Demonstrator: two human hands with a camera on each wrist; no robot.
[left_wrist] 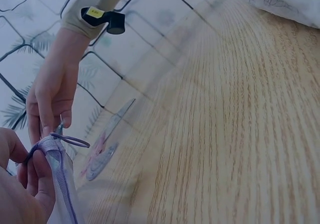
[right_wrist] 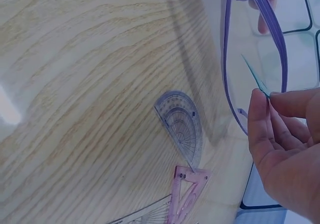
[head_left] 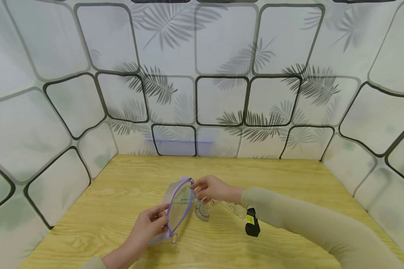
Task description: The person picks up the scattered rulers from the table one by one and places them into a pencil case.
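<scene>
My left hand point(head_left: 149, 224) grips the near end of a zip pouch point(head_left: 170, 189) with purple edging, its mouth spread wide. A small ring point(head_left: 174, 238) hangs from that end. At the far end of the mouth is my right hand point(head_left: 215, 188), its thumb and fingers pinching a thin, clear green set square point(right_wrist: 257, 79), seen nearly edge-on in the right wrist view. Its tip points into the pouch opening. Below on the table lie a clear protractor point(right_wrist: 182, 124), a pink set square point(right_wrist: 189, 191) and a clear ruler-like piece point(right_wrist: 145, 215), only partly in view.
The wood-grain table point(head_left: 97, 209) meets patterned curtain walls point(head_left: 222, 101) at the back and both sides. A black device point(head_left: 252, 224) with a yellow label sits on my right wrist. White patterned cloth point(left_wrist: 285, 2) shows at the table's edge in the left wrist view.
</scene>
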